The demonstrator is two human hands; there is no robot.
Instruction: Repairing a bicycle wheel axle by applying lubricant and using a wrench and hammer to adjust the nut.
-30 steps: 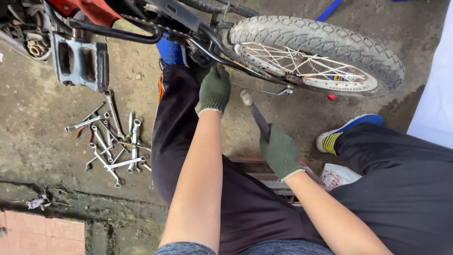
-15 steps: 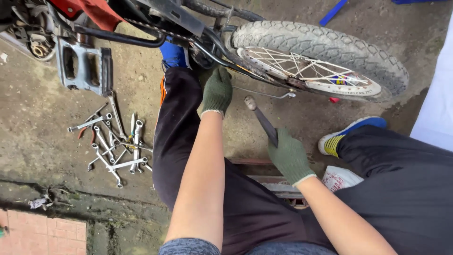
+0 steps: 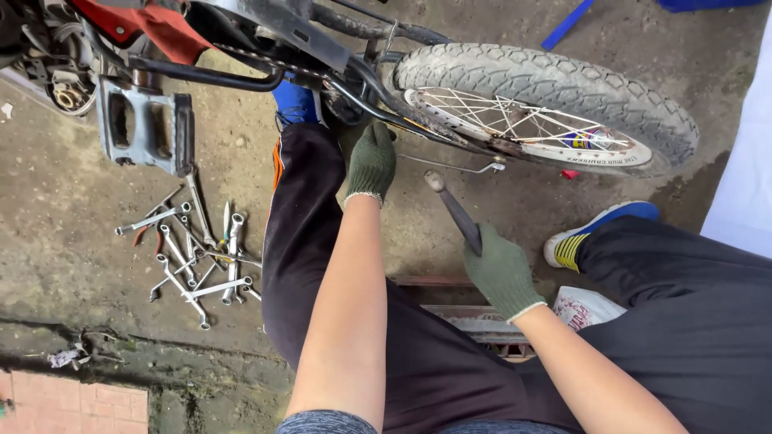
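A small bicycle lies on its side ahead of me, its rear wheel (image 3: 563, 88) with a knobby tyre at the upper right. My left hand (image 3: 371, 163), in a green glove, rests on the dark frame tube (image 3: 378, 92) near the wheel's axle. In a matching green glove, my right hand (image 3: 501, 271) grips a dark rod-like tool (image 3: 452, 206) whose rounded end points up toward the frame. My legs in black trousers stretch out on both sides.
Several steel wrenches (image 3: 193, 257) lie scattered on the concrete at the left. A grey pedal (image 3: 149, 128) and the chain (image 3: 257, 60) sit at the upper left. A blue-and-yellow shoe (image 3: 599, 229) is at the right. Brick paving (image 3: 72, 406) edges the lower left.
My right hand has drawn the tool slightly down and away from the frame. The left hand stays on the frame; the view has shifted a little.
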